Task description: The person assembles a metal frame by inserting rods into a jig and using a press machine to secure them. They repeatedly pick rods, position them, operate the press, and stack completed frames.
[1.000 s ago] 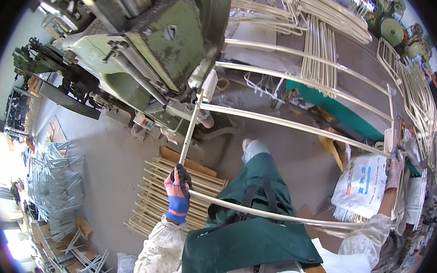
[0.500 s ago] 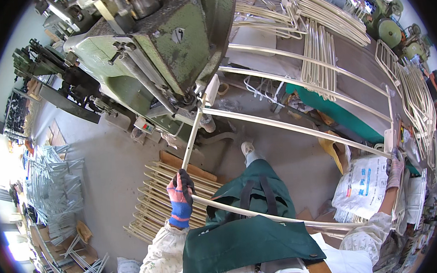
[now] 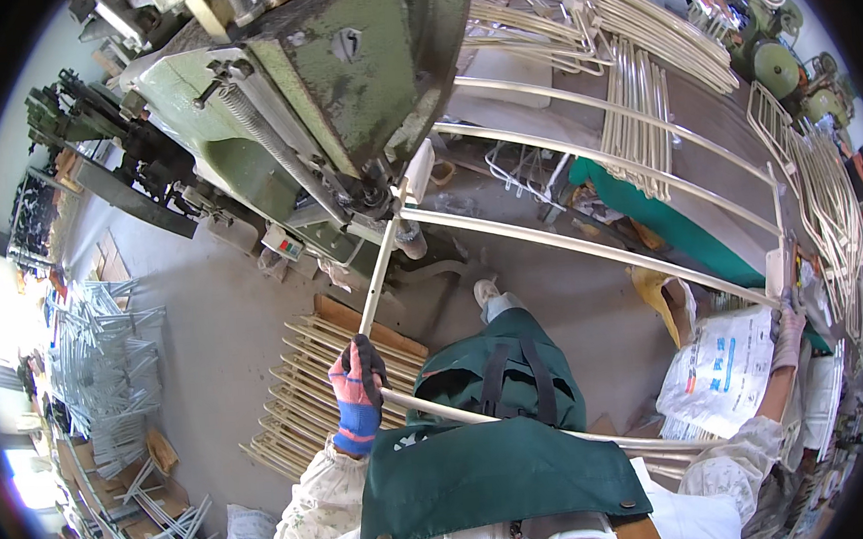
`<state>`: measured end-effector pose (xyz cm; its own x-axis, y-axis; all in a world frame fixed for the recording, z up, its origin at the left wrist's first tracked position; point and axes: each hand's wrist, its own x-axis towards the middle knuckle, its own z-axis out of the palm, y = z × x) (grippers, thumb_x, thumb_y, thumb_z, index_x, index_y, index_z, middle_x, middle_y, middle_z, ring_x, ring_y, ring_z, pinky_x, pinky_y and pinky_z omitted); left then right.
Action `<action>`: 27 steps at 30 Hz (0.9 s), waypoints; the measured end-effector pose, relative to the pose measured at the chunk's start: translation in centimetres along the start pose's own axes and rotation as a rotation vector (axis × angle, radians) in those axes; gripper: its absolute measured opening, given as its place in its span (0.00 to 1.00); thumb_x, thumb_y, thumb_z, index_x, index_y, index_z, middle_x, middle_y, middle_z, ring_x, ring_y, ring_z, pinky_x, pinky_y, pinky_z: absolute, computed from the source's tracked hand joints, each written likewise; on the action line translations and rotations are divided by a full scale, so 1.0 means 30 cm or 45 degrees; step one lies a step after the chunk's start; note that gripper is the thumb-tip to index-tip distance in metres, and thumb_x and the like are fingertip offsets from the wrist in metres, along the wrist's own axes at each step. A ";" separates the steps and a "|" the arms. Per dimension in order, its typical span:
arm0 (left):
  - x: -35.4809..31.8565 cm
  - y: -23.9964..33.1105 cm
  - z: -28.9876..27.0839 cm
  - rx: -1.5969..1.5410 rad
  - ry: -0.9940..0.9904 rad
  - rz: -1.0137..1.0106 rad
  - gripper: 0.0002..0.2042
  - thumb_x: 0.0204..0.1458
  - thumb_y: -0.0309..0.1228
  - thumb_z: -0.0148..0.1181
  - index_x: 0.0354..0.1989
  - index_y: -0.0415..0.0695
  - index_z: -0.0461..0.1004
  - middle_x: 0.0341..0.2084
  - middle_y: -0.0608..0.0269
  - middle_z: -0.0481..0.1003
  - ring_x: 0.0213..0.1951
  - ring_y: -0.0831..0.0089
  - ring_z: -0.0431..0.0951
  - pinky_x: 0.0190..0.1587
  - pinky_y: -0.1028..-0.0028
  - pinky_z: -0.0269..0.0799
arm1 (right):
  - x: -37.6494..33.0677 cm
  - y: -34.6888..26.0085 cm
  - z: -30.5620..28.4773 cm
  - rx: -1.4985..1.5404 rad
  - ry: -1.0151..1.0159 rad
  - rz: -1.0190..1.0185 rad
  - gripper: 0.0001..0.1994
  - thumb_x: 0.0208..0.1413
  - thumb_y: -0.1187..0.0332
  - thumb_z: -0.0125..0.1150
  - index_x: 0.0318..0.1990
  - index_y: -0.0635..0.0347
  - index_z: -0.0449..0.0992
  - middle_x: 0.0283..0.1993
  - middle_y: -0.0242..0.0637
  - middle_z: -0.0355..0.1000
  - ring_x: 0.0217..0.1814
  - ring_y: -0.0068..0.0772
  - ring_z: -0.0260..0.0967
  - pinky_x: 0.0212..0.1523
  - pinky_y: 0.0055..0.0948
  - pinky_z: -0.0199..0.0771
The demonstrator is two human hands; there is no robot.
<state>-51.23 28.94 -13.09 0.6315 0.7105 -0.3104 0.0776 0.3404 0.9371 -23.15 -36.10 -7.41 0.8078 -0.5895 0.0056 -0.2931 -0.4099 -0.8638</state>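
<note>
A large cream-coloured metal tube frame (image 3: 589, 254) with several crossbars stretches between my two hands. My left hand (image 3: 357, 385), in a pink and blue glove with dark fingers, is closed around its near left corner. At the right side rail, my right hand (image 3: 789, 332), also gloved, is wrapped about the tube; its fingers show only partly. The left rail of the frame runs up into the working end of a green press machine (image 3: 352, 96), where a rod meets the tube. That contact point is partly hidden.
Cream tube frames (image 3: 296, 391) lie stacked on the floor at my left. Several more tubes (image 3: 636, 109) rest on the bench ahead. A white sack (image 3: 719, 366) sits beside my right arm, and grey metal parts (image 3: 107, 378) are piled at far left.
My right hand and the right end of the frame have shifted slightly to the right. The left hand keeps its hold at nearly the same spot.
</note>
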 end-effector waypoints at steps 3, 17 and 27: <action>-0.021 0.031 -0.002 0.050 -0.001 -0.029 0.17 0.56 0.42 0.47 0.20 0.44 0.65 0.11 0.68 0.63 0.12 0.83 0.56 0.14 0.81 0.50 | -0.022 -0.044 0.002 0.031 -0.005 -0.019 0.10 0.50 0.60 0.61 0.34 0.55 0.75 0.13 0.19 0.58 0.09 0.12 0.49 0.07 0.16 0.45; 0.020 0.054 0.103 0.215 -0.182 -0.070 0.19 0.56 0.43 0.49 0.22 0.40 0.69 0.12 0.71 0.63 0.14 0.86 0.57 0.18 0.82 0.52 | -0.095 0.100 -0.202 0.118 0.064 0.059 0.13 0.51 0.65 0.59 0.44 0.58 0.73 0.18 0.18 0.61 0.14 0.09 0.52 0.12 0.13 0.49; 0.125 0.158 0.244 0.381 -0.081 0.076 0.14 0.55 0.36 0.52 0.26 0.37 0.73 0.12 0.72 0.64 0.14 0.88 0.57 0.16 0.84 0.49 | -0.088 0.296 -0.214 0.096 0.120 0.305 0.09 0.49 0.58 0.61 0.29 0.52 0.75 0.14 0.20 0.61 0.08 0.12 0.48 0.07 0.17 0.42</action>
<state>-42.84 28.69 -8.64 0.6879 0.6808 -0.2517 0.2569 0.0960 0.9617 -31.17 -42.64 -11.87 0.6679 -0.7269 -0.1597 -0.4285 -0.2002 -0.8811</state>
